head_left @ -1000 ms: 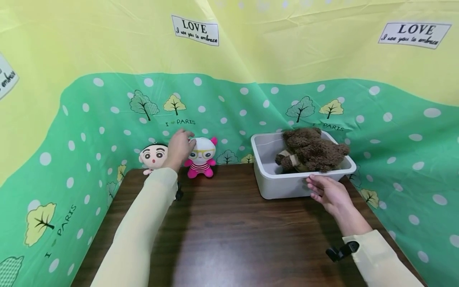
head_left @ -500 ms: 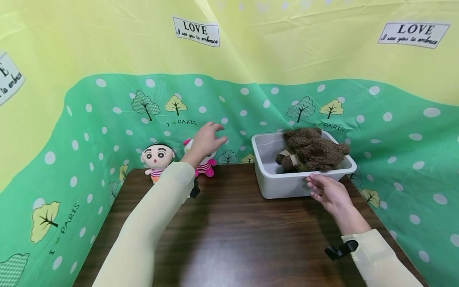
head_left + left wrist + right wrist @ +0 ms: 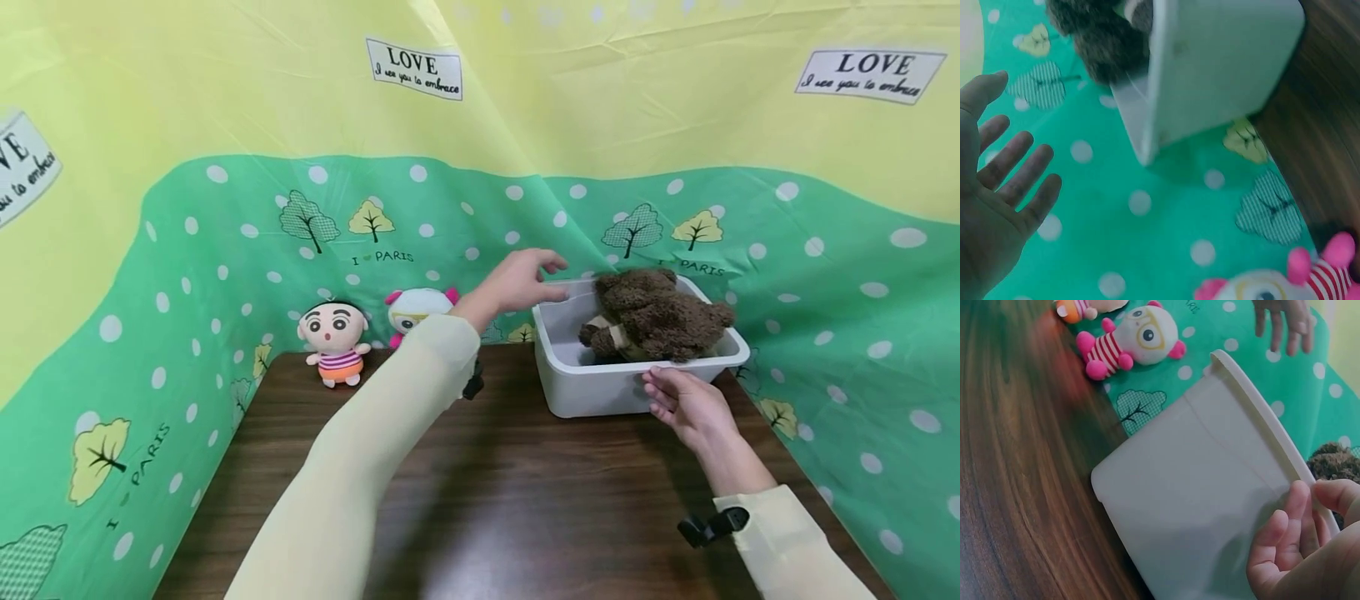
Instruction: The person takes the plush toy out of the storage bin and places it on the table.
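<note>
A light grey plastic bin (image 3: 592, 393) stands at the back right of the table. Inside it lies a brown plush bear (image 3: 663, 321), face hidden, its back rising above the rim. My right hand (image 3: 693, 408) pinches the bin's front rim, thumb on top and fingers against the outer wall, as the right wrist view also shows. My left hand (image 3: 517, 282) is in the air just beyond the bin's left rim. Its fingers (image 3: 1025, 172) are spread and bare in the left wrist view, with nothing in the palm.
A boy doll (image 3: 333, 337) in a striped shirt sits at the table's back left. Beside it is a pink-and-white plush panda (image 3: 1147, 334) with yellow glasses, partly behind my left sleeve in the head view. A printed cloth (image 3: 480, 208) hangs behind the brown wooden table (image 3: 525, 500).
My left hand has swept right, from in front of the dolls to the bin's left side, uncovering the boy doll. The right hand stays on the rim, and the bear has not moved.
</note>
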